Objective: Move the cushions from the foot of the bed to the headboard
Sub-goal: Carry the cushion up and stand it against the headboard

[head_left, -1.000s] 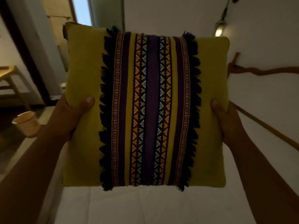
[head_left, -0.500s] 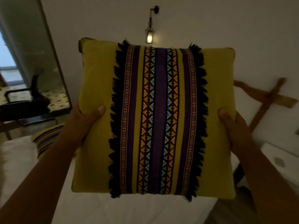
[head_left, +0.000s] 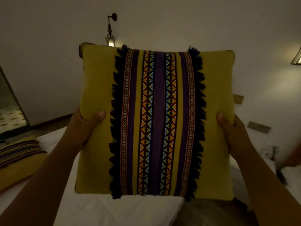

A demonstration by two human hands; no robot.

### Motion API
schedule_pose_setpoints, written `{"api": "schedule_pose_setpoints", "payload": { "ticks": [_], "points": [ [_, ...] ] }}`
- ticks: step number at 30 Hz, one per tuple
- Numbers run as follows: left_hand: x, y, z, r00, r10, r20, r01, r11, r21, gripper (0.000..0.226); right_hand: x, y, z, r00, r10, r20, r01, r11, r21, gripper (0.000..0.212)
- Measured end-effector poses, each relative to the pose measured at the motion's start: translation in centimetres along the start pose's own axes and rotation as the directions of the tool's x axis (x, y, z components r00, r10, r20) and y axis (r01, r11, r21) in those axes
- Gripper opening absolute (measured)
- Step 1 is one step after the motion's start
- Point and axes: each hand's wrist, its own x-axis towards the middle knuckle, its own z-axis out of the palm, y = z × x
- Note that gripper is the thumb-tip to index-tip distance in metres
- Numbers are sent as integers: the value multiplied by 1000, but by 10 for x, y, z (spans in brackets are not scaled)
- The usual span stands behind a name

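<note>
A square mustard-yellow cushion [head_left: 97, 88] with a purple, patterned centre band and black fringe fills the middle of the view, held upright in the air over the white bed [head_left: 114, 212]. My left hand [head_left: 84, 126] grips its left edge, thumb on the front. My right hand [head_left: 231, 132] grips its right edge the same way. A second cushion [head_left: 17, 157] of the same design lies flat on the bed at the far left. The cushion I hold hides the bed and wall behind it.
A lit wall lantern [head_left: 111, 39] hangs on the pale wall above the cushion. Another lamp [head_left: 296, 58] glows at the right edge. A dark-framed mirror or doorway [head_left: 11, 115] stands at the left. A white pillow corner [head_left: 162, 207] lies below the cushion.
The view has swung round from the window side towards the wall with the lantern. The cushion stays in both hands, and the second cushion now shows more fully at the left.
</note>
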Motion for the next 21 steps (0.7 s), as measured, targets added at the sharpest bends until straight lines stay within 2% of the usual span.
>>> {"api": "schedule_pose_setpoints", "payload": {
  "ticks": [6, 10, 17, 21],
  "points": [
    [26, -14, 78, 998, -24, 54, 25, 1000, 0, 79, 38, 14, -66, 1000, 17, -16, -17, 1000, -4, 53],
    [46, -26, 115, 995, -53, 79, 53, 999, 6, 81, 64, 29, -95, 999, 24, -31, -24, 1000, 3, 64],
    [99, -65, 160, 991, -101, 92, 100, 995, 16, 81, 122, 68, -111, 997, 59, -45, -60, 998, -22, 54],
    [150, -94, 194, 987, -111, 115, 113, 994, -10, 66, 177, 91, -118, 996, 66, -61, -69, 996, -48, 64]
  ]
}}
